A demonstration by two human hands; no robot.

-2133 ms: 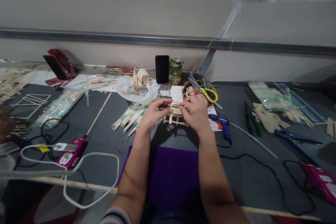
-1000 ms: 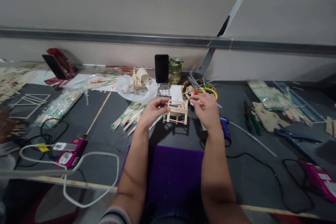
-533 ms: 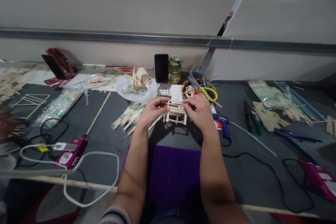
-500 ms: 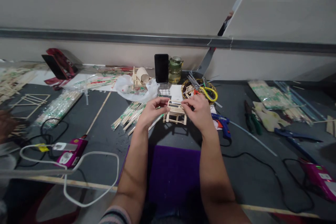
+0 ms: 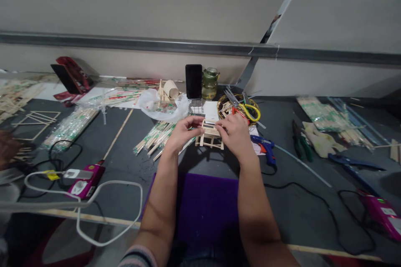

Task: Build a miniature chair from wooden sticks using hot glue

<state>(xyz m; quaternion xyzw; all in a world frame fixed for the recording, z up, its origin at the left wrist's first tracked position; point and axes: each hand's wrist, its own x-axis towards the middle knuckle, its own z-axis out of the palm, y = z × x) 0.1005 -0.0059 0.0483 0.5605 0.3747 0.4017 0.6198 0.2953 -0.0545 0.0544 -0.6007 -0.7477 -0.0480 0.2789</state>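
Note:
Both hands meet at a small frame of wooden sticks [image 5: 210, 138], which looks like a little model with legs and a slatted top. My left hand [image 5: 184, 132] grips its upper left side between thumb and fingers. On the upper right side, my right hand [image 5: 233, 134] pinches the model's top edge. Beyond it lies a white paper [image 5: 211, 110]. Just right of my right hand is a blue glue gun [image 5: 266, 149] with a clear glue stick in its back. Wrapped bundles of sticks [image 5: 153, 141] lie left of my left hand.
A yellow-handled pair of scissors [image 5: 250, 112] rests on a wicker basket [image 5: 221, 112]. Behind stand a phone [image 5: 194, 81] and a green glass jar [image 5: 209, 83]. Pliers [image 5: 301, 142] and a magenta power box [image 5: 384, 212] lie right; another magenta box [image 5: 87, 181] lies left. A co-worker's hand [image 5: 8, 150] shows far left.
My hands keep their grip on the stick model, which shows only a slight shift. The whole view has moved a little.

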